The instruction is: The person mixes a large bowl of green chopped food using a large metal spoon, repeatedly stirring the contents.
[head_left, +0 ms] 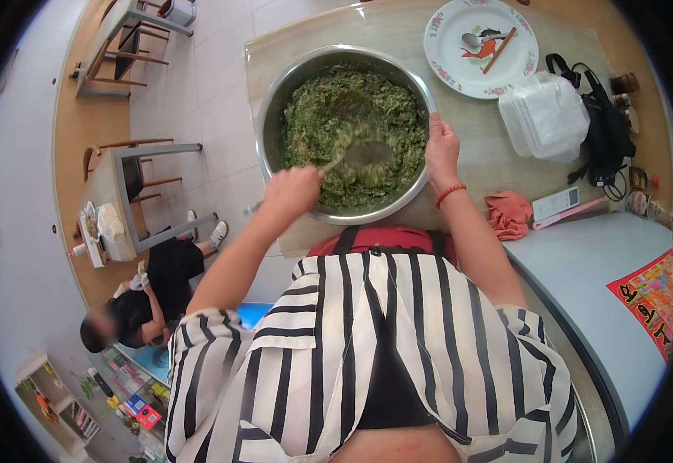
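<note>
A large steel bowl [265, 127] stands on the table in front of me, filled with a chopped green mixture [336, 100]. My left hand [294, 191] is closed around the handle of a large metal spoon [370, 153] at the bowl's near left rim. The spoon's head lies in the mixture and is smeared by motion; the handle's end pokes out left of my fist. On the right side, my right hand [442, 150] grips the bowl's rim, thumb up, with a red bead bracelet [450, 194] on the wrist.
Right of the bowl are a plate [440, 50] with a spoon and a brown stick, clear plastic containers [541, 116], a black bag [610, 131], a red cloth [508, 214] and a white remote [556, 203]. At left, a seated person [170, 270] is near tables and chairs.
</note>
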Demonstrator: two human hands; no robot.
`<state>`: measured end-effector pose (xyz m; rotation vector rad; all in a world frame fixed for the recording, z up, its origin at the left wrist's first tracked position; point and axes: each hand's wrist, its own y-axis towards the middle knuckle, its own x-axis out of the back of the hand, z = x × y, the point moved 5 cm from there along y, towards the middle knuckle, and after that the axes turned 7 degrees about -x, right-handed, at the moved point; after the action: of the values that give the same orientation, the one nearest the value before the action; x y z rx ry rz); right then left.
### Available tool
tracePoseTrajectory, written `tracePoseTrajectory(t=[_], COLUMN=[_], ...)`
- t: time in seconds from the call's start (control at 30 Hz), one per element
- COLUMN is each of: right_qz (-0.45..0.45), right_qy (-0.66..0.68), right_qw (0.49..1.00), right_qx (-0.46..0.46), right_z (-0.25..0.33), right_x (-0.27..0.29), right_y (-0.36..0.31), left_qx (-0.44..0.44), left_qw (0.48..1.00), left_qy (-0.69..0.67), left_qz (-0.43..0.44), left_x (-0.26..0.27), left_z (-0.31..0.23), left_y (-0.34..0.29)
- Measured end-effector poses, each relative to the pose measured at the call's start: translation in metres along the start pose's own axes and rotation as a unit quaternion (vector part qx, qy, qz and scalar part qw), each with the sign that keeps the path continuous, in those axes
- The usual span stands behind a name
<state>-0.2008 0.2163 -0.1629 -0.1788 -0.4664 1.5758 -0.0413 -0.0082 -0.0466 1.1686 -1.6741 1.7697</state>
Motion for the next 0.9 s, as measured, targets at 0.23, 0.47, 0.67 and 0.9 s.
tracePoseTrajectory(t=[0.23,0.47,0.67,0.9], right_qz=[-0.006,0.011,0.011,0.002], right_qy=[-0.008,0.025,0.028,0.004], right_qw=[1.0,1.0,0.999,1.0], right_qx=[-0.019,-0.002,-0.022,-0.025], right_z=[0.009,0.014,0.006,0.011], right_x=[0.003,0.002,0.004,0.001], right_y=[-0.002,-0.005,-0.007,-0.006], left_qx=[0.031,-0.085,-0.356,-0.235], left_qw=[0.984,0.956,0.863,0.917], left_qy=[0.08,0.203,0.333,0.219], left_qz=[-0.154,-0.194,-0.13,-0.235], left_x=[0.071,0.138,0.088,0.073], left_z=[0.03,0.008,-0.082,0.009], left_y=[0.021,0.1,0.063,-0.037])
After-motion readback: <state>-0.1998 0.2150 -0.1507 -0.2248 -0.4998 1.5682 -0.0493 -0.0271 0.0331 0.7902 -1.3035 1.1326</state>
